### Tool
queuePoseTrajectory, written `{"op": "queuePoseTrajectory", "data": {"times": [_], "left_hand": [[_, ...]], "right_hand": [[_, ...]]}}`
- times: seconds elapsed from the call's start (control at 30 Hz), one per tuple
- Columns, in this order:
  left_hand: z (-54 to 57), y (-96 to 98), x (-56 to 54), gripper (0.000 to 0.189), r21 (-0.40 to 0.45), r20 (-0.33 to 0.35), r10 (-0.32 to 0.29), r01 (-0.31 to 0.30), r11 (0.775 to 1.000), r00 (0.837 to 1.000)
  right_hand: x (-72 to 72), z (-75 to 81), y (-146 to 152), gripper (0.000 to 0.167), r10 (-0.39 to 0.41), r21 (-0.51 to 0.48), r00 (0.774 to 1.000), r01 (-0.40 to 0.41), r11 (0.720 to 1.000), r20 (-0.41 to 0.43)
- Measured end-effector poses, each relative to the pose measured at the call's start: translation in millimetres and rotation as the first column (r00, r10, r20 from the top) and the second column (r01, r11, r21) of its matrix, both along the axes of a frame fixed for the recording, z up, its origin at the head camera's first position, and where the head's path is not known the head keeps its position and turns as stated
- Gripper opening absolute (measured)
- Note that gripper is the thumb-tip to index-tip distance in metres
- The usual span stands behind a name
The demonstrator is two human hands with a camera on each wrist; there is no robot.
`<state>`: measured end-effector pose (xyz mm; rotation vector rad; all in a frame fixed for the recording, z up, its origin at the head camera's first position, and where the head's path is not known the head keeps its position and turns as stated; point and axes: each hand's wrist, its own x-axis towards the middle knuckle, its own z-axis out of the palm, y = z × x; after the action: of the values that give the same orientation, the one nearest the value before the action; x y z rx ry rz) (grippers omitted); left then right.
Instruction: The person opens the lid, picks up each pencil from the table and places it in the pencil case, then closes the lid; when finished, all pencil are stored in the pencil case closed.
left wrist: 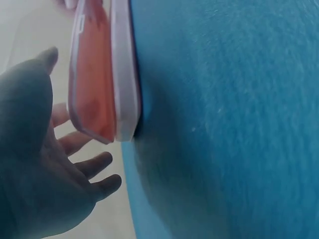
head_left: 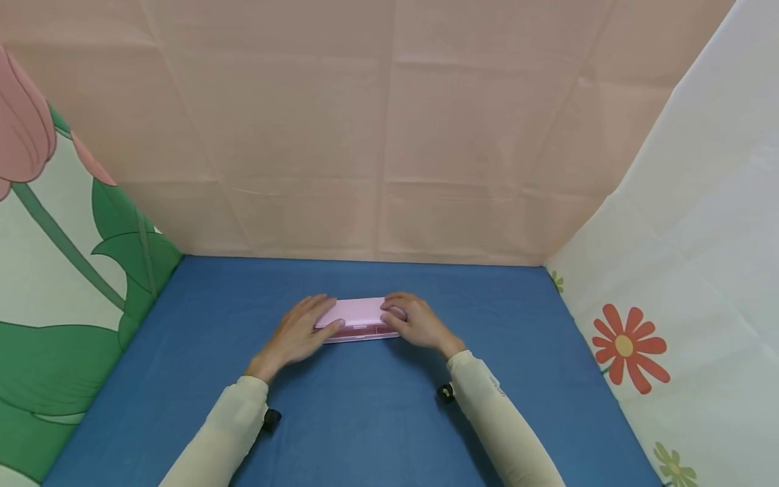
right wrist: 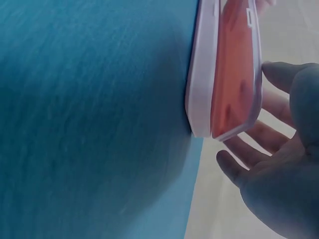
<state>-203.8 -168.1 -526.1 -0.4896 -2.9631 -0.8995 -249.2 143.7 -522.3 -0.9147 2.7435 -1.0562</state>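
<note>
A pink plastic pencil case [head_left: 358, 310] lies on the blue cloth, its lid tilted part way up from the base. Between lid [left wrist: 91, 84] and base [left wrist: 123, 74] a wedge-shaped gap shows in the left wrist view. At the left end is my left hand [head_left: 298, 331], fingers spread behind the lid and thumb a little apart from its edge. My right hand [head_left: 422, 325] holds the right end of the lid [right wrist: 237, 84], thumb at the front edge and fingers behind. What the case contains is hidden.
Blue cloth [head_left: 365, 419] covers the table. A beige sheet [head_left: 377, 135] rises at the back, a tulip-patterned one [head_left: 61, 284] on the left and a white flowered one [head_left: 694, 237] on the right. Small black devices [head_left: 272, 420] sit at both wrists.
</note>
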Motion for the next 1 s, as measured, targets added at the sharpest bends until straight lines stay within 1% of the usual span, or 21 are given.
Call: {"op": "queuePoseTrajectory", "data": {"times": [0.1, 0.17, 0.33, 0.43, 0.6, 0.83, 1.0], "left_hand": [[-4.9, 3.2, -2.2, 0.073, -0.043, 0.019, 0.011, -0.01, 0.999, 1.0], [-7.2, 5.3, -3.7, 0.074, -0.063, 0.023, 0.013, -0.012, 0.998, 1.0], [-10.2, 10.0, -6.4, 0.076, -0.082, 0.042, 0.015, -0.011, 0.997, 0.999], [-10.8, 12.9, -7.4, 0.077, -0.086, 0.046, 0.01, -0.006, 0.996, 0.999], [-12.1, 16.0, -8.3, 0.077, -0.091, 0.044, 0.004, 0.0, 0.996, 0.999], [-16.1, 17.5, -8.7, 0.079, -0.084, 0.041, 0.001, 0.003, 0.996, 0.999], [-16.0, 17.5, -9.6, 0.079, -0.068, 0.059, 0.007, -0.003, 0.998, 0.998]], "right_hand": [[-1.2, -1.5, -5, 0.039, 0.002, 0.033, 1.0, -0.002, 0.999, 0.004], [-1.5, -2.2, -7, 0.042, -0.001, 0.053, 1.0, 0.0, 0.999, 0.021], [-1.4, -3.8, -14, 0.054, -0.013, 0.113, 0.997, 0.005, 0.994, 0.07], [-1.9, -6.4, -17, 0.062, -0.022, 0.163, 0.997, 0.009, 0.987, 0.075], [-1.9, -9.6, -21, 0.069, -0.037, 0.205, 0.997, 0.023, 0.979, 0.067], [-2.4, -13.7, -24, 0.073, -0.018, 0.263, 1.0, 0.017, 0.965, 0.003], [-3.7, -15.8, -24, 0.074, -0.018, 0.265, 1.0, 0.019, 0.964, -0.007]]}}
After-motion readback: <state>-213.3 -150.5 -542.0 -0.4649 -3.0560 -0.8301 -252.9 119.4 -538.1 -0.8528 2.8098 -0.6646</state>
